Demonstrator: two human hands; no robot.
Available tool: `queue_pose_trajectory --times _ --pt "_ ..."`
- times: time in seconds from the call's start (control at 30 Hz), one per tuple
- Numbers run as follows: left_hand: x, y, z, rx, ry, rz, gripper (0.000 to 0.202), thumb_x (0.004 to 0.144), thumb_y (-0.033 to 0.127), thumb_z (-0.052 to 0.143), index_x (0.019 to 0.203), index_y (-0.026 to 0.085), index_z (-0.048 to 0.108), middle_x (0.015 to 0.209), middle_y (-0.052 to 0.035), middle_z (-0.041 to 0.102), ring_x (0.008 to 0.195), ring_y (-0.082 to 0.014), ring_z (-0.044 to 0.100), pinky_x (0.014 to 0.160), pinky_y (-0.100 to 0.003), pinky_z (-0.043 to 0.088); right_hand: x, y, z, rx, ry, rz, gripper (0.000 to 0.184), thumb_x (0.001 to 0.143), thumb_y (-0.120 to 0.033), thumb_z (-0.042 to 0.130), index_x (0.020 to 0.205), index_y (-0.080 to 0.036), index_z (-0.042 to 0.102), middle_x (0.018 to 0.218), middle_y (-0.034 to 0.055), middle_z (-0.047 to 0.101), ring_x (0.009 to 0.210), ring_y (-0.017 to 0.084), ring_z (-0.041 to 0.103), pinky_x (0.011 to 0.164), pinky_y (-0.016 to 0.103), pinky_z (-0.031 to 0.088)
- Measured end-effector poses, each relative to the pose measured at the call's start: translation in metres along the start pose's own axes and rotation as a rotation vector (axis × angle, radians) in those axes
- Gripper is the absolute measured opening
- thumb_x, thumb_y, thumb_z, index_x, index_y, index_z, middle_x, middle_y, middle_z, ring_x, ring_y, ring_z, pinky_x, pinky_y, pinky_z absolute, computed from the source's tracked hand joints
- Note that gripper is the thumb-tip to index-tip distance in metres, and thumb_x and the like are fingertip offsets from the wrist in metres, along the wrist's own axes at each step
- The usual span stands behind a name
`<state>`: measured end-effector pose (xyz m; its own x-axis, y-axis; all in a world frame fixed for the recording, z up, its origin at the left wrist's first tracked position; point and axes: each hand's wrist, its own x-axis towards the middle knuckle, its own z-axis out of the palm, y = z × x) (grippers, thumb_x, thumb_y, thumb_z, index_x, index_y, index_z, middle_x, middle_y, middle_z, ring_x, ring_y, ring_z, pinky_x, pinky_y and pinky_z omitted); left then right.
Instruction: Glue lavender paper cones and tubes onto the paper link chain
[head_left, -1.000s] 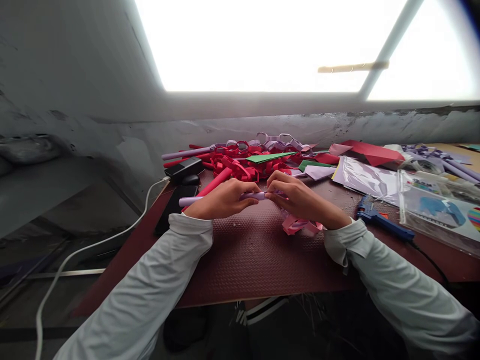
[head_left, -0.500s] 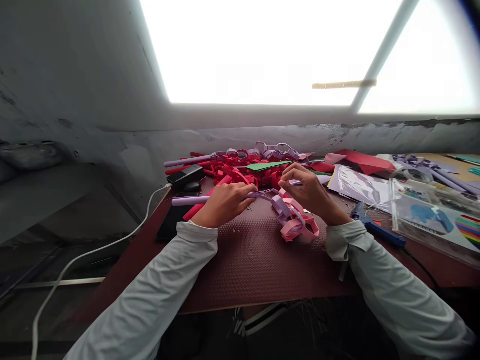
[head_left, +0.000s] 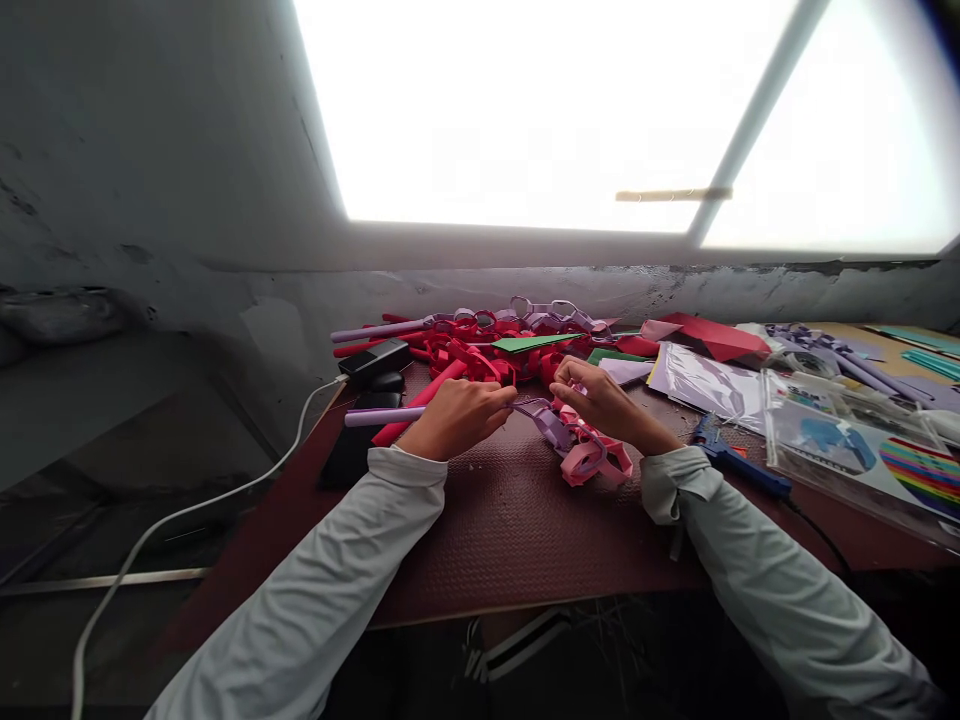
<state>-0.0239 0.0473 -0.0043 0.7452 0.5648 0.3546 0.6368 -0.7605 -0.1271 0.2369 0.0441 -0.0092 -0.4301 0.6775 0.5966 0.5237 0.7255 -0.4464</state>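
Observation:
My left hand [head_left: 466, 412] is closed around a rolled lilac paper tube [head_left: 382, 416], which sticks out to its left. From the tube's right end a lilac paper strip runs into a chain of lilac and pink paper links [head_left: 596, 458] lying on the table. Just above that chain, my right hand [head_left: 596, 397] has its fingers curled and pinched together. Whatever they hold, if anything, is hidden. Beyond both hands lies a heap of red paper chains [head_left: 465, 355], with a folded green paper [head_left: 536, 343] on top.
A blue glue gun [head_left: 739, 462] with its cord lies at the right, beside plastic-packed paper [head_left: 705, 385] and a clear pouch [head_left: 847, 430]. At the left sit a black box [head_left: 375, 360] and a white cable [head_left: 247, 478]. The dark red table's front edge [head_left: 525, 605] is near me.
The view has shifted slightly. My right hand has come a little lower and closer to my left, its fingers more curled. My left hand still grips the lilac tube.

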Motion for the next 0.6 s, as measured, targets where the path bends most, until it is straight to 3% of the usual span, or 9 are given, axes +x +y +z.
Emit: queue_pose_trajectory --times 0.33,0.6 --pt "0.002 0.0 -0.007 -0.064 -0.031 -0.035 0.021 0.103 0.03 0.047 0.102 0.02 0.065 0.099 -0.0076 0.076 0.085 -0.0221 0.07 0.068 -0.03 0.04 -0.003 0.004 0.003 0.043 -0.043 -0.031 0.03 0.103 -0.039 0.055 0.08 -0.021 0.057 0.087 0.0042 0.06 0.079 0.017 0.057 0.074 0.033 0.047" --pt "-0.002 -0.012 -0.011 -0.123 -0.06 -0.095 0.017 0.098 0.03 0.051 0.098 0.022 0.066 0.091 -0.0058 0.076 0.082 -0.024 0.068 0.085 -0.037 0.045 -0.001 -0.002 -0.001 0.041 -0.02 -0.033 0.021 0.101 -0.035 0.059 0.085 -0.021 0.061 0.091 0.005 0.062 0.083 0.018 0.06 0.075 0.034 0.049"
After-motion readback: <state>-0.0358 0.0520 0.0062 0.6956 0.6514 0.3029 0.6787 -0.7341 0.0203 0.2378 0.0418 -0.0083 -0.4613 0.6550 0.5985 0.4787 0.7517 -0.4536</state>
